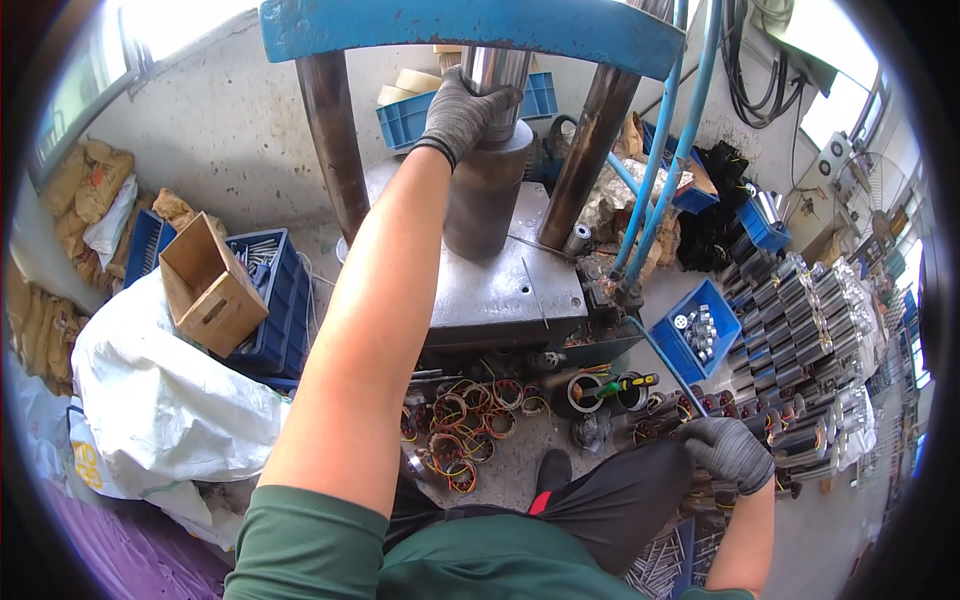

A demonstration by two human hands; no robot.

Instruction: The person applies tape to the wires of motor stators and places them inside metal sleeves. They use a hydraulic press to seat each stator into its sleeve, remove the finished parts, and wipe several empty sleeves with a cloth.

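Observation:
My left hand (462, 115), in a grey knit glove, reaches far forward and wraps round a shiny metal cylinder (498, 70). That cylinder stands upright on a thicker dull-grey steel cylinder (488, 205), under the blue crossbeam (470, 28) of a press. Its top is hidden behind the beam. Below is the press's metal bed (470, 300), with a thin rod (535, 290) lying on it. My right hand (730, 455), gloved alike, is closed beside my right knee at the lower end of a thin blue lever (668, 362); its fingertips are partly hidden.
Two dark steel columns (335, 140) (605, 150) flank the cylinders. Copper-wound stator rings (450, 408) lie on the floor before me. To the right are a blue bin (700, 365) of small parts and stacked metal cylinders (800, 340). A wooden box (213, 285) and white sack (165, 390) stand left.

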